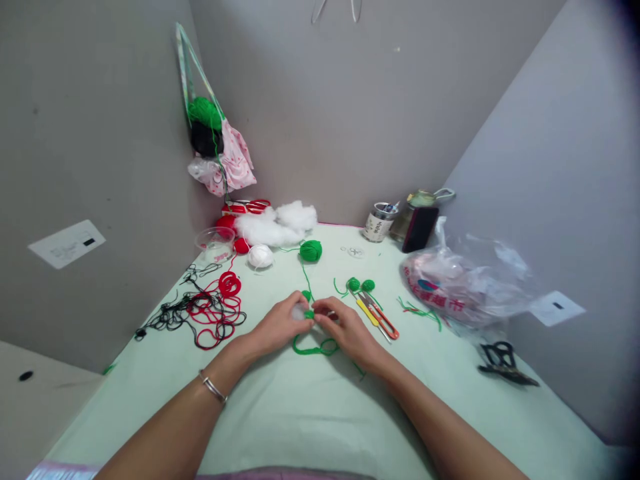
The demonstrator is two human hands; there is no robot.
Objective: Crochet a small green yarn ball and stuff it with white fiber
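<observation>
My left hand [283,324] is closed, thumb and fingers pinching a small green crocheted piece [309,315]. A bit of white stuffing [299,311] shows beside it. My right hand [349,328] meets it from the other side, its fingertips pinched at the piece's edge; whether they hold a tool is too small to see. Just beyond the fingertips is another green bit [306,295]. A strand leads up to a green yarn ball [311,251]. Loose green yarn [311,351] loops on the table below my hands.
To the right lie two green crocheted balls [353,285], a yellow-handled crochet hook [367,312] and orange thread snips [386,323]. Tangled black cord [167,311] and red yarn [215,320] spread left. White stuffing [270,227], a can [379,223], phone [421,229] and plastic bag [465,280] stand farther back.
</observation>
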